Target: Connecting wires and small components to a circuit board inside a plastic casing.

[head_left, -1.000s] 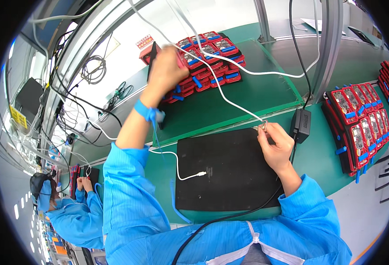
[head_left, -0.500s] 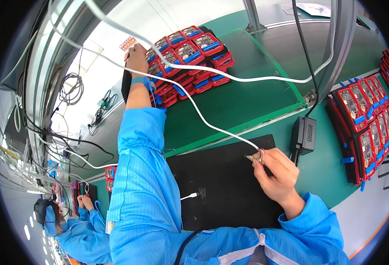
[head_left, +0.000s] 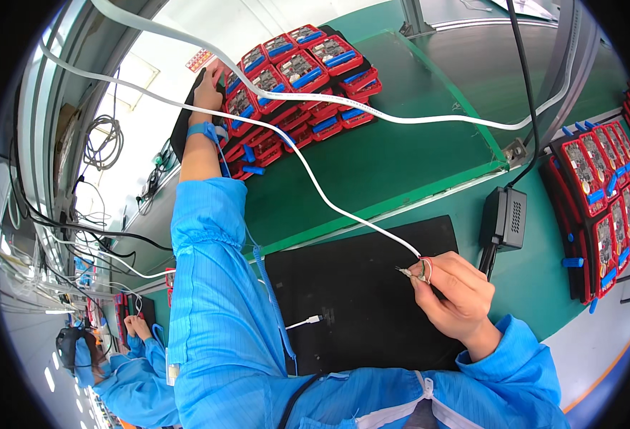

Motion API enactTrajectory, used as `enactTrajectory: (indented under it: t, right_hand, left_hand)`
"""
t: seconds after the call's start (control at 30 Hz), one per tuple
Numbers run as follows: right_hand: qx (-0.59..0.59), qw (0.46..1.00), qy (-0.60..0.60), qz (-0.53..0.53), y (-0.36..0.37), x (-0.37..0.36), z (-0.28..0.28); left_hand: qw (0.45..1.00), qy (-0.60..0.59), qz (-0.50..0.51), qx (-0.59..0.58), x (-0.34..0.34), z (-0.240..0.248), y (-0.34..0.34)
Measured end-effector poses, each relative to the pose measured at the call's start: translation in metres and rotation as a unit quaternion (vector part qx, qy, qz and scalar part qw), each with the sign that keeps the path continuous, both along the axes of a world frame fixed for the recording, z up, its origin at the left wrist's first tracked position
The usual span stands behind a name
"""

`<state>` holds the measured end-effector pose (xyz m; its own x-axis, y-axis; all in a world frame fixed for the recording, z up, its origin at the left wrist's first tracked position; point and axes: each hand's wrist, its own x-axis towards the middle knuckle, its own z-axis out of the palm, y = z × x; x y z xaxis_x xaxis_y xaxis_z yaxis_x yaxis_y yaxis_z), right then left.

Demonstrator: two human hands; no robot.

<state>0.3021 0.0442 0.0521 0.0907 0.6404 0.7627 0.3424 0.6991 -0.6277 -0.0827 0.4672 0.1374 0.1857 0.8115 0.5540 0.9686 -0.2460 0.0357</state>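
My left hand reaches far forward, wearing a blue wrist strap with a coiled cord. Its fingers are closed at the edge of a thin black pad, left of the stacked red trays carrying circuit boards and blue pieces. My right hand pinches the end of a white cable above the black mat. Thin loose wires, one reddish, curl at the fingertips, and a small tip sticks out to the left. A white cable plug lies on the mat.
Thicker white cable crosses over the trays. A black power adapter hangs by a metal post at right. More red board trays are stacked at far right. A co-worker in blue sits at lower left. Tangled cables hang at left.
My left hand has shifted left, and more of the black pad shows beside the red trays. My right hand keeps its pinch on the white cable. The view has shifted slightly.
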Motion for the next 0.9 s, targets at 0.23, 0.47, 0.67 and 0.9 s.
enactTrajectory:
  t: [0.23,0.47,0.67,0.9]
  right_hand:
    - [-0.010,1.000,-0.008,-0.014,0.001,0.001,-0.002]
    - [-0.006,1.000,0.002,0.014,-0.001,-0.001,-0.003]
    - [-0.001,1.000,-0.006,0.018,-0.001,-0.001,0.001]
    - [-0.008,1.000,-0.027,0.007,-0.001,-0.002,0.001]
  left_hand:
    - [0.975,0.188,0.112,-0.028,0.012,-0.006,0.001]
    - [0.983,0.119,0.031,-0.139,-0.020,-0.001,0.018]
    - [0.986,0.027,0.036,-0.162,-0.022,-0.003,0.016]
    - [0.967,0.217,0.074,-0.112,0.066,0.019,-0.044]
